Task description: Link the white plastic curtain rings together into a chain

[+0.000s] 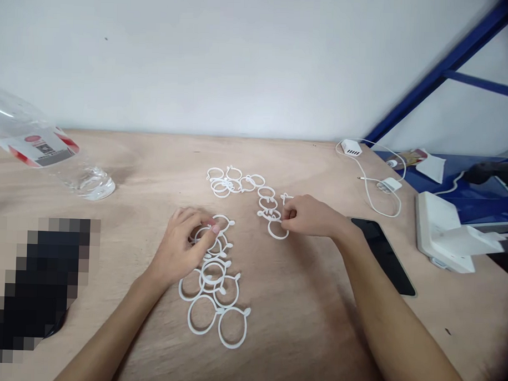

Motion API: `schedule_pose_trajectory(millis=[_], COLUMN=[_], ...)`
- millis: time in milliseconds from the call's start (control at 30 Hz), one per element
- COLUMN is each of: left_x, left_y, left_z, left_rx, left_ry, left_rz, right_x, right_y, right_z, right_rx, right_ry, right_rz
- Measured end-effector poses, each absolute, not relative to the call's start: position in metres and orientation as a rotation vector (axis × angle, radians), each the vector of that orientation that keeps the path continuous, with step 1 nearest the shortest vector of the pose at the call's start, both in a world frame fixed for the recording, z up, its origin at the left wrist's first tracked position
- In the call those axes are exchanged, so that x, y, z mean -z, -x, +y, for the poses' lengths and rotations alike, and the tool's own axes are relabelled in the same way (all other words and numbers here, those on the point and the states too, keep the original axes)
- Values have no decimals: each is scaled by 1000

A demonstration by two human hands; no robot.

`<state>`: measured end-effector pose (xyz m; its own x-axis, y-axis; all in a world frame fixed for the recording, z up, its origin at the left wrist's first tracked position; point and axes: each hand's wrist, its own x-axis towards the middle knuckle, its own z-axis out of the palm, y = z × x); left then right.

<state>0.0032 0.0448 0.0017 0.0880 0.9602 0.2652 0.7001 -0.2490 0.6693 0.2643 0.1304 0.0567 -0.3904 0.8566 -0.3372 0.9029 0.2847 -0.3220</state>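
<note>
Many thin white plastic rings, each with a small tab on its rim, lie on the wooden table in two groups. My left hand (183,243) is over the far end of the nearer group (232,346), thumb and fingertips closed on a white ring (232,222). Below it the rings overlap, stretching toward me. The farther group (266,187) curves from the back middle toward my right hand (309,216). This hand is pinched at the end of that curve, on a white ring (278,238) partly covered by the fingers.
A clear plastic bottle (45,144) is at the left, above a pixelated dark area. At the right are a black phone (383,256), a white power strip (442,236), a charger (350,148) and a looped white cable (367,189). Blue metal framing (441,69) stands beyond the table's right edge.
</note>
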Motion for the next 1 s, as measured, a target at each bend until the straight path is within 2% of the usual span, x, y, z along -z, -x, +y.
schedule_pose_trajectory(millis=[267,500,633,800,1000], left_x=[-1,0,-2,-1,1], left_y=[-3,-2,-2,0,1], left_z=[45,43,41,40,41], left_rx=[-1005,-1057,-1055,-974,-910], left_ry=[-1999,-1974,-2007,-2085,-2107], left_rz=[1637,1630,1629,1492,1439], right_x=[-66,-56,-44,-20,-2], right_y=[-252,-228,-202,-171,-160], right_z=[120,109,99,80,62], right_rx=[990,1445,1623,1686,1493], right_ry=[-1517,-1280,-1560,-2019,-1937], right_rz=[2475,2425,2666,2880,3111])
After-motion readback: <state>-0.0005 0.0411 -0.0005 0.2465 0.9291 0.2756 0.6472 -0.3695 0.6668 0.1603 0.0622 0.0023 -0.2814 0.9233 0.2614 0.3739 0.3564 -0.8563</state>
